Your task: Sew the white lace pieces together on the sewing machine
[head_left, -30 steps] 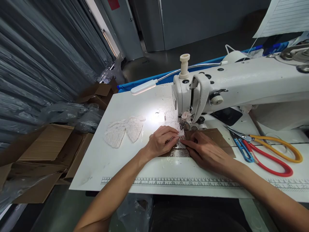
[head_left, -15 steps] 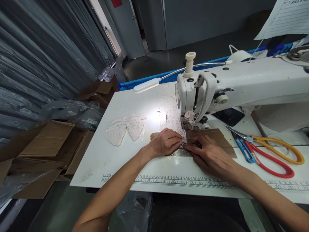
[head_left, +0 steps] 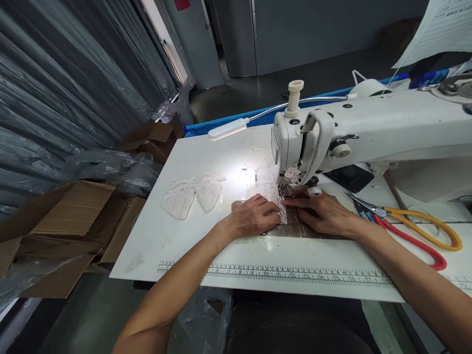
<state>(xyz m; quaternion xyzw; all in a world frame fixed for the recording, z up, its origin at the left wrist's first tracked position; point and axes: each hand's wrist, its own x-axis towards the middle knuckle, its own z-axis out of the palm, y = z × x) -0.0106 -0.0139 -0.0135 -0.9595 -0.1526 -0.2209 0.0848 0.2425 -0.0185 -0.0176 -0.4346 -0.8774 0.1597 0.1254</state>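
White lace fabric (head_left: 278, 202) lies under the needle area of the white sewing machine (head_left: 295, 142). My left hand (head_left: 254, 216) rests on the lace's left side, with its fingers bent together over the edge and closed on it. To the right of the lace, my right hand (head_left: 322, 212) lies low beside the presser foot. Its index finger stretches toward the lace edge, touching or nearly touching it; the other fingers are spread and partly hidden. Beneath both hands is the brown machine plate (head_left: 295, 228).
Two joined lace pieces (head_left: 193, 194) lie on the white table (head_left: 147, 246) at left. Scissors with red and yellow handles (head_left: 424, 233) lie at right, over blue snips (head_left: 365, 212). A lamp (head_left: 228, 129) lights the table; cardboard boxes (head_left: 73, 211) stand left of it.
My right hand has moved up and away from me, closer to the presser foot, and its index finger has straightened. More of the lace's near end shows between the hands. My left hand has barely shifted.
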